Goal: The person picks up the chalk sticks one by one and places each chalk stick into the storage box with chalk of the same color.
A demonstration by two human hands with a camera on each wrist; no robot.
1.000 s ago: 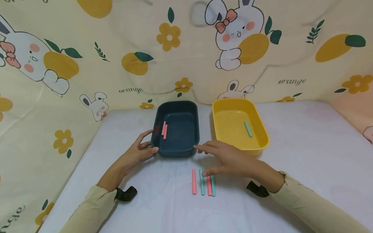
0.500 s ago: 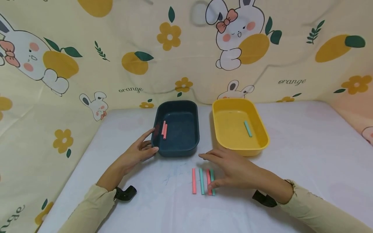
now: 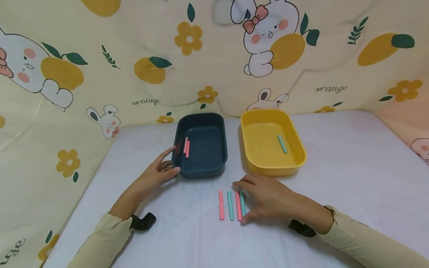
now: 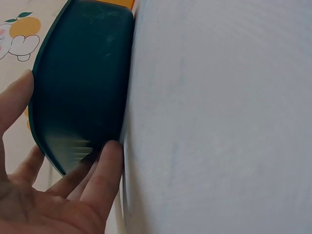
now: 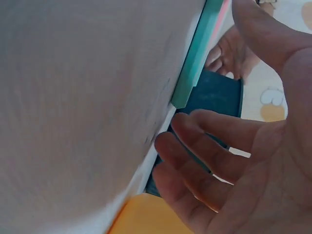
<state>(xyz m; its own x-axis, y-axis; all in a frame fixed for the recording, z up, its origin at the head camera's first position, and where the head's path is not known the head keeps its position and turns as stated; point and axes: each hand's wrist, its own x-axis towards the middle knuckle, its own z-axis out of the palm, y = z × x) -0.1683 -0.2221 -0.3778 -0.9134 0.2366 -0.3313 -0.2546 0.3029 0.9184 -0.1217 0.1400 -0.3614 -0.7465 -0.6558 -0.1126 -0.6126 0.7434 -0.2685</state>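
On the white tabletop lie chalk sticks side by side: a pink chalk [image 3: 221, 205], a green chalk [image 3: 230, 206], a second pink chalk [image 3: 238, 206] and, at the right, a second green chalk [image 3: 242, 201]. My right hand [image 3: 271, 199] is beside this last one, thumb near its lower end and fingers around its upper end. In the right wrist view the fingers [image 5: 195, 151] bend loosely, apart from the green chalk [image 5: 187, 80]. My left hand [image 3: 152, 178] touches the front left corner of the dark blue tray [image 3: 201, 172] with fairly straight fingers [image 4: 105, 170].
Two pink chalks [image 3: 186, 148] lie inside the dark blue tray at its left. To its right stands a yellow tray [image 3: 275, 169] holding one green chalk [image 3: 282, 144]. Behind both hangs a patterned cloth [image 3: 218, 56].
My right hand has come down and back from between the trays to the rightmost green chalk. My left hand keeps its place at the dark blue tray. The head view has shifted slightly.
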